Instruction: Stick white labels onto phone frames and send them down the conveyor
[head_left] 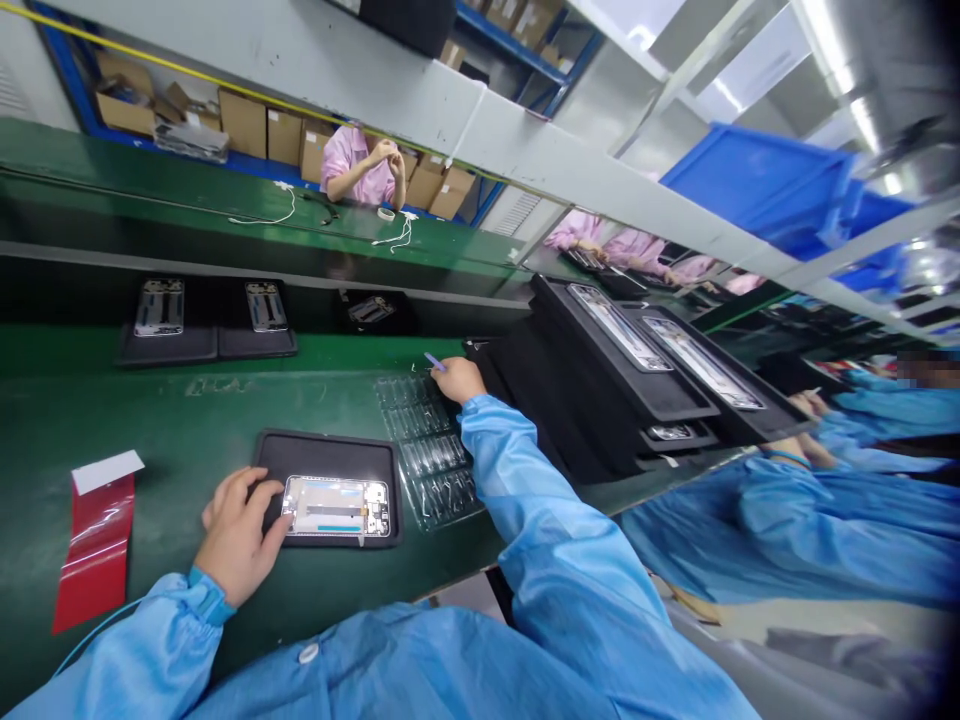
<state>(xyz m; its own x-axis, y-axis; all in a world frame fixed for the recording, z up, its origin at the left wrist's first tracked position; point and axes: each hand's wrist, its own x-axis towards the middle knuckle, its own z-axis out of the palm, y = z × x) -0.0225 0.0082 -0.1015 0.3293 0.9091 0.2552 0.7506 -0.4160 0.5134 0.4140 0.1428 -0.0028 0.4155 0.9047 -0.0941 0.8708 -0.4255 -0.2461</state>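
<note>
A phone middle frame (341, 508) with bare metal and small fitted parts lies in a black tray (315, 455) in front of me. My left hand (244, 525) rests over the tray's left side, fingers spread, thumb and fingertips at the frame's left end. Farther off to the right, my right hand (459, 380) is closed around a slim purple pen-like tool (434, 362); its exact kind is unclear. That hand is above the far edge of a clear plastic blister tray (435, 455) with rows of small pockets. Whatever the pockets contain is too small to make out.
A red strip with a white end (97, 545) lies at left. More frames sit in black trays (169, 345) along the back. Stacked black trays (622, 350) stand at right. Co-workers in blue (862, 520) and a person in pink (360, 165) sit nearby.
</note>
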